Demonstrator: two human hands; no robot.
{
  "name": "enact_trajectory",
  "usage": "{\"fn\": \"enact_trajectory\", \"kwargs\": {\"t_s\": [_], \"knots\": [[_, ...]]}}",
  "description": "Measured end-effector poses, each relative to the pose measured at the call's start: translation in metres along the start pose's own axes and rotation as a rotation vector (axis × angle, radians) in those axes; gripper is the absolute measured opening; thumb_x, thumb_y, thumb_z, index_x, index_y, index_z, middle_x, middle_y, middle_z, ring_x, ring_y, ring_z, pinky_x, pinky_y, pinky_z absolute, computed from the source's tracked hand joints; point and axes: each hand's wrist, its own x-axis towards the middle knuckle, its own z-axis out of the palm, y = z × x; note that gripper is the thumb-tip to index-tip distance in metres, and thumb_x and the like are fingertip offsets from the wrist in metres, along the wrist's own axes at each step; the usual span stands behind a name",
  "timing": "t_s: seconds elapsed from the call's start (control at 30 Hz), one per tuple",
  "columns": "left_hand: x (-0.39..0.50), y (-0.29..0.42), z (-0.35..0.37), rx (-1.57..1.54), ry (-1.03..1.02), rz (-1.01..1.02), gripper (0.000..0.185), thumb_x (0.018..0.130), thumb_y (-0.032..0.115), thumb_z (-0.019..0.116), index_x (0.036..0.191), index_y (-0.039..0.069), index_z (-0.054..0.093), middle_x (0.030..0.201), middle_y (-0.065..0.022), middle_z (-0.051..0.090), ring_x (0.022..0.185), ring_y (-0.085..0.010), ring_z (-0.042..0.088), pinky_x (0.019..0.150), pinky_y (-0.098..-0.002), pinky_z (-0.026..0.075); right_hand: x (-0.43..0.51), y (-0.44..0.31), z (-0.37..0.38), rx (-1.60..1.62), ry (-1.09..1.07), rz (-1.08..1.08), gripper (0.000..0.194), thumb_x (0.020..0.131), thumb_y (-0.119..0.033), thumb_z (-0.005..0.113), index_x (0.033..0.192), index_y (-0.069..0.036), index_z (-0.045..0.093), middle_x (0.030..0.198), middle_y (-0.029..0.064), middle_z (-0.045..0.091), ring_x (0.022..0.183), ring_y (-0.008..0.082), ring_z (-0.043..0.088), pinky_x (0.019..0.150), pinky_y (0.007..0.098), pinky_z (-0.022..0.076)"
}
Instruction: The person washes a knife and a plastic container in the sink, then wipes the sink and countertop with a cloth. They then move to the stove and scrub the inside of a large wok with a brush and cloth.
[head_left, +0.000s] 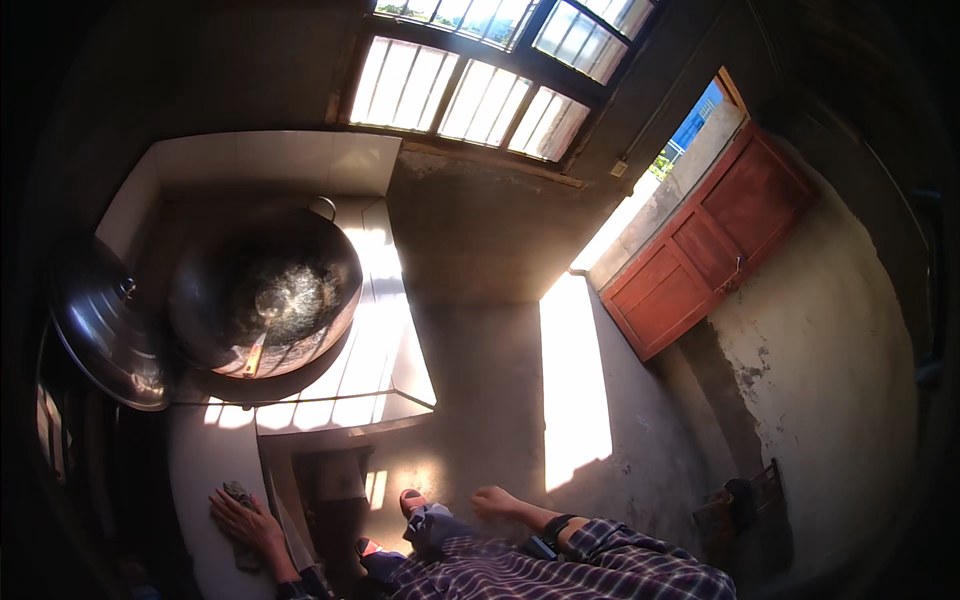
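Note:
My left hand (250, 525) lies with its palm down on a dark, crumpled cloth (238, 491), pressing it to the white tiled counter (196, 469). Part of the cloth sticks out beyond the fingers and below the wrist. Over the floor, in front of my body, my right hand (493, 504) is curled closed, and nothing shows in it. Up and left of the left hand, a large wok (315, 330) is set in the tiled stove. A ladle with a wooden handle (253, 360) rests inside the wok.
A big metal lid (112, 330) leans at the wok's left side. Below the stove's front edge is a dark recess (330, 487). A red wooden door (709, 240) stands ajar on the right, and a barred window (480, 97) lets in strong sunlight. A dark wooden seat (761, 487) is at lower right.

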Motion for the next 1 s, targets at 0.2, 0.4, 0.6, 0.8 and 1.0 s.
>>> {"fn": "enact_trajectory", "kwargs": {"t_s": [0.2,0.4,0.6,0.8,1.0], "knots": [[-0.012,-0.003,-0.011,-0.283,0.064,0.162,0.057,0.077,-0.007,0.061,0.131,0.009,0.055,0.152,-0.0165,0.032,0.142,-0.0383,0.025,0.115,-0.0536,0.022,0.044,0.012,-0.05,0.034,0.008,0.118,0.027,0.092,-0.024,0.053,0.093,0.001,0.065,0.076,0.0077,0.065,0.062,0.0173,0.063,0.054,0.0311,0.0514],[-0.103,-0.088,-0.023,0.022,0.078,-0.419,0.054,0.081,0.003,0.06,0.133,0.013,0.054,0.152,-0.0161,0.03,0.141,-0.041,0.024,0.115,-0.0556,0.02,0.116,0.022,-0.107,-0.026,-0.125,-0.002,0.026,0.091,-0.017,0.054,0.104,0.004,0.06,0.077,0.0115,0.063,0.062,0.0216,0.064,0.053,0.0325,0.0535],[-0.192,-0.149,-0.04,0.121,-0.021,-0.905,0.063,0.086,0.014,0.055,0.145,0.012,0.037,0.152,-0.0165,0.03,0.14,-0.0419,0.026,0.116,-0.0544,0.016,0.151,0.016,-0.146,-0.342,-0.163,-0.186,0.025,0.089,-0.015,0.051,0.101,0.006,0.06,0.074,0.0129,0.062,0.058,0.0215,0.064,0.049,0.0315,0.0536],[-0.097,-0.113,-0.015,0.304,-0.051,-0.9,0.062,0.092,0.027,0.054,0.146,0.003,0.032,0.15,-0.0197,0.032,0.139,-0.0387,0.028,0.117,-0.0517,0.016,0.118,-0.01,-0.159,0.034,-0.054,0.144,0.02,0.088,-0.013,0.051,0.082,0.004,0.06,0.066,0.011,0.06,0.052,0.0201,0.061,0.045,0.0309,0.0517],[0.017,-0.003,0.003,0.094,0.053,-0.392,0.067,0.092,0.029,0.056,0.143,-0.006,0.031,0.151,-0.0228,0.029,0.141,-0.039,0.024,0.117,-0.0521,0.014,0.069,0.009,-0.144,0.188,-0.035,0.173,0.02,0.091,-0.018,0.057,0.087,0.001,0.059,0.07,0.011,0.061,0.058,0.0231,0.064,0.051,0.0334,0.0546]]}}
